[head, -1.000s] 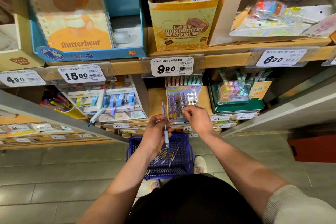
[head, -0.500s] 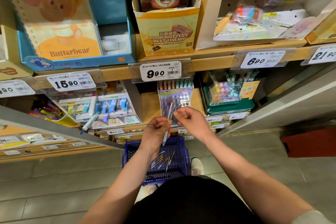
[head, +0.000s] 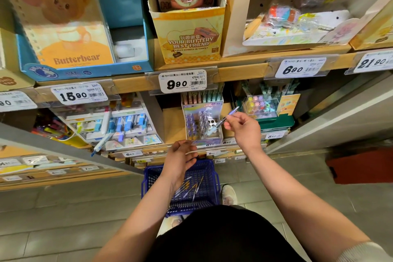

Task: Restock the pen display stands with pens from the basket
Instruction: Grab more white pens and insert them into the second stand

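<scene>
My right hand point(head: 244, 128) pinches a light-blue and purple pen point(head: 225, 120), tilted, its lower tip over the open holes at the right side of the pen display stand point(head: 202, 120). Purple pens fill the stand's left holes. My left hand point(head: 179, 160) hovers lower, fingers relaxed and holding nothing, above the blue basket point(head: 180, 187) on the floor. Several loose pens point(head: 188, 187) lie in the basket.
A wooden shelf edge with a 9.90 price tag point(head: 182, 81) runs just above the stand. A green highlighter display point(head: 265, 110) stands to the right, blue correction-tape trays point(head: 119, 123) to the left. A loose pen point(head: 102, 144) sticks out over the shelf edge. Grey floor tiles lie below.
The pen passed from my left hand to my right hand, which carried it right and up to the stand. My left hand let go and dropped toward the basket.
</scene>
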